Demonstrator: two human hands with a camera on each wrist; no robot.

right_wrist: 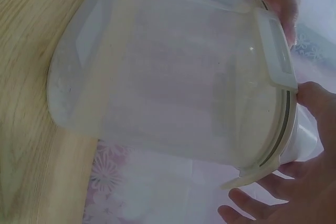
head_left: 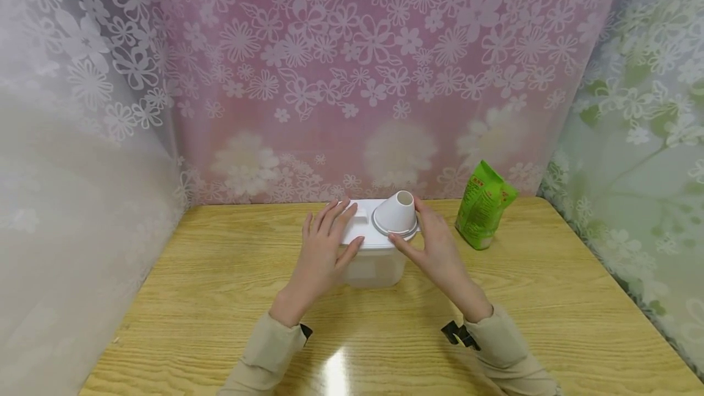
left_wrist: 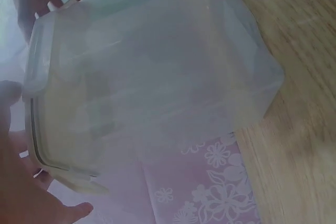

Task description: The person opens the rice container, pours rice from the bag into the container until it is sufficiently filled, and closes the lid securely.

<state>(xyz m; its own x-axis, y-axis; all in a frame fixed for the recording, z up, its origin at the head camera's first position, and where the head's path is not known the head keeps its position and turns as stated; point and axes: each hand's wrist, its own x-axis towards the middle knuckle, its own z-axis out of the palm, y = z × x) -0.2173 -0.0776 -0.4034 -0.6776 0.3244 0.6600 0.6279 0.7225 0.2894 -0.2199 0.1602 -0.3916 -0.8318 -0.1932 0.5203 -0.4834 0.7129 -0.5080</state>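
Note:
A translucent plastic storage container (head_left: 375, 269) stands on the table under a white lid (head_left: 379, 239). On the lid's right half sits a white cone-shaped cup (head_left: 393, 216) with a round opening at its top. My left hand (head_left: 321, 253) rests over the lid's left end, fingers spread, thumb near the front edge. At the right end, my right hand (head_left: 436, 248) touches the lid's edge beside the cone, thumb in front and fingers behind. A front latch (right_wrist: 276, 51) lies along the container's wall, while a side latch (right_wrist: 251, 177) sticks outward near my right fingers.
To the right of the container, a green printed bag (head_left: 483, 206) stands on the wooden table (head_left: 231, 298). Behind the table's far edge hangs a pink flowered curtain (head_left: 341, 78), with pale flowered curtains on both sides.

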